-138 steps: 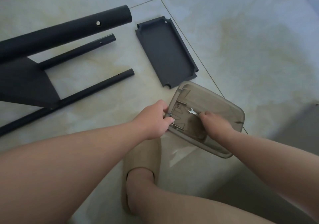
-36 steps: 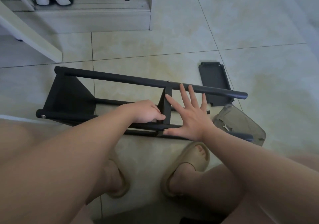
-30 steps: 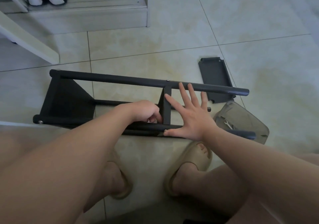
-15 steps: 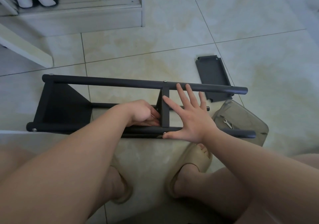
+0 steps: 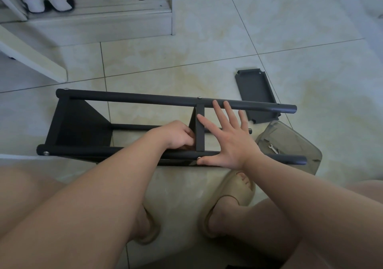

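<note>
Work piece: a black metal rack frame (image 5: 134,99) of round tubes lies on its side on the pale tiled floor (image 5: 207,51), directly in front of the person's knees, its long tubes running left to right.
Middle panel: a flat black metal shelf panel (image 5: 200,132) stands on edge between the far tube and the near tube (image 5: 93,151), roughly at mid-length.
Left hand: the left hand (image 5: 176,135) sits against the left face of that panel just above the near tube, fingers curled inward (the fingertips are hidden, so I cannot tell whether they pinch anything).
Right hand: the right hand (image 5: 230,142) lies flat on the panel's right side, fingers straight and spread wide apart, the longest tips reaching the far tube; the thumb rests on the near tube beside a small screw head.
End panel: another black panel closes the frame's left end.
Loose part: a dark grey rectangular metal tray (image 5: 256,94) lies on the floor beyond the frame's right end, partly behind the far tube.
Container: a translucent brownish plastic lid (image 5: 290,142) lies near the right wrist, under the near tube's tip, with a small silver wrench (image 5: 273,148) in it.
Feet: beige foam slippers (image 5: 234,194).
</note>
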`<state>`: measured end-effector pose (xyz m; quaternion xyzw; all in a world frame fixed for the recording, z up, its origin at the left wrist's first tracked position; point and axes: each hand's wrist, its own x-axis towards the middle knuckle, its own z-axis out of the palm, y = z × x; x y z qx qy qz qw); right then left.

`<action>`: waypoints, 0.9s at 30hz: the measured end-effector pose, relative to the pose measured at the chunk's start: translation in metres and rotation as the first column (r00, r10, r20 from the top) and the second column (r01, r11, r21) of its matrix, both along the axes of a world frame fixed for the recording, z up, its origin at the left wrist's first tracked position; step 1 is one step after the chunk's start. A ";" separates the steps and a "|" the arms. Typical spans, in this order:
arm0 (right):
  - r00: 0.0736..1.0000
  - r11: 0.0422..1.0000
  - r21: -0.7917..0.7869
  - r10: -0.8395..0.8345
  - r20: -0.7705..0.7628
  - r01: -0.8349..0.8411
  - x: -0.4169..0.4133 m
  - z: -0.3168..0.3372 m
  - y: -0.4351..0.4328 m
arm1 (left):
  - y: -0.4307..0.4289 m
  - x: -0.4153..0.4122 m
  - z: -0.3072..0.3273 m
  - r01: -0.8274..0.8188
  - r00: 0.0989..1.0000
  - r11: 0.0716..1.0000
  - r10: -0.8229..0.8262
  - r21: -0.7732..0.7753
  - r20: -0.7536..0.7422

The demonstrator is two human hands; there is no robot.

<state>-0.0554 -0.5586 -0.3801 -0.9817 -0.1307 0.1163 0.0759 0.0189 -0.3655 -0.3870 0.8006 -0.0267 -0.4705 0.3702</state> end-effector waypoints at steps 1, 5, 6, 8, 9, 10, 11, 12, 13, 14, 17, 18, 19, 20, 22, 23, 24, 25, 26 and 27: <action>1.000 1.000 0.002 0.000 0.002 0.000 0.000 0.000 0.000 | 0.001 0.001 0.000 0.005 1.000 1.000 -0.005 -0.001 -0.007; 1.000 1.000 0.007 0.000 0.008 0.000 -0.001 -0.002 -0.001 | 0.004 0.001 0.001 0.022 0.999 1.000 -0.022 -0.012 -0.032; 1.000 1.000 0.011 0.000 0.011 0.000 -0.001 -0.002 -0.001 | 0.003 0.001 0.000 0.025 0.999 1.000 -0.025 -0.003 -0.030; 1.000 1.000 0.020 0.002 0.017 -0.002 -0.001 -0.002 -0.001 | 0.002 0.001 -0.002 0.028 0.999 1.000 -0.027 0.015 -0.023; 1.000 1.000 0.022 0.002 0.019 -0.003 -0.001 -0.002 -0.001 | 0.001 0.002 -0.003 0.023 0.999 1.000 -0.023 0.019 -0.025; 1.000 1.000 0.022 0.002 0.018 -0.002 -0.001 -0.002 -0.001 | 0.001 0.002 -0.004 0.017 0.999 1.000 -0.016 0.021 -0.029; 1.000 1.000 0.021 0.001 0.015 -0.001 -0.001 -0.002 -0.001 | 0.001 0.002 -0.005 0.012 0.999 1.000 -0.011 0.023 -0.032; 1.000 1.000 0.019 0.001 0.011 -0.001 -0.001 -0.002 -0.001 | 0.000 0.002 -0.006 0.013 0.999 1.000 -0.012 0.025 -0.032; 1.000 1.000 0.017 0.001 0.008 -0.001 -0.001 -0.001 -0.001 | 0.000 0.002 -0.006 0.016 0.999 1.000 -0.016 0.026 -0.029; 1.000 1.000 0.016 0.000 0.004 0.000 -0.001 -0.001 -0.001 | -0.001 0.002 -0.007 0.016 0.999 1.000 -0.016 0.025 -0.031; 1.000 1.000 0.024 -0.001 0.004 0.001 -0.001 -0.001 -0.001 | 0.000 0.003 -0.006 -0.005 0.997 1.000 0.006 0.009 -0.077; 1.000 1.000 0.025 -0.001 0.006 0.001 -0.001 -0.001 -0.001 | 0.000 0.004 -0.006 -0.011 0.994 1.000 0.011 0.001 -0.105; 1.000 1.000 0.024 -0.001 0.007 0.001 -0.001 0.000 -0.001 | 0.001 0.005 -0.006 -0.012 0.990 1.000 0.011 -0.009 -0.137; 1.000 1.000 0.022 -0.001 0.009 0.001 -0.002 0.000 -0.001 | 0.001 0.005 -0.007 -0.012 0.986 1.000 0.009 -0.020 -0.166; 1.000 1.000 0.019 -0.001 0.008 0.001 -0.002 0.000 -0.001 | 0.001 0.006 -0.008 -0.021 0.980 0.999 0.014 -0.036 -0.197; 1.000 1.000 0.018 -0.001 0.006 0.001 -0.002 0.000 -0.001 | 0.001 0.007 -0.008 -0.029 0.978 0.999 0.020 -0.041 -0.206; 1.000 1.000 0.017 -0.001 0.005 0.001 -0.001 0.000 -0.001 | 0.001 0.007 -0.008 -0.037 0.976 0.998 0.027 -0.045 -0.215; 1.000 1.000 0.018 -0.001 0.006 0.001 -0.001 0.000 -0.001 | 0.001 0.007 -0.008 -0.045 0.974 0.998 0.033 -0.049 -0.226; 1.000 1.000 0.020 -0.001 0.008 0.000 -0.001 0.000 -0.001 | 0.000 0.008 -0.008 -0.053 0.970 0.997 0.039 -0.053 -0.239; 1.000 1.000 0.023 0.000 0.009 0.000 -0.001 0.000 -0.001 | 0.000 0.008 -0.007 -0.060 0.967 0.997 0.044 -0.056 -0.249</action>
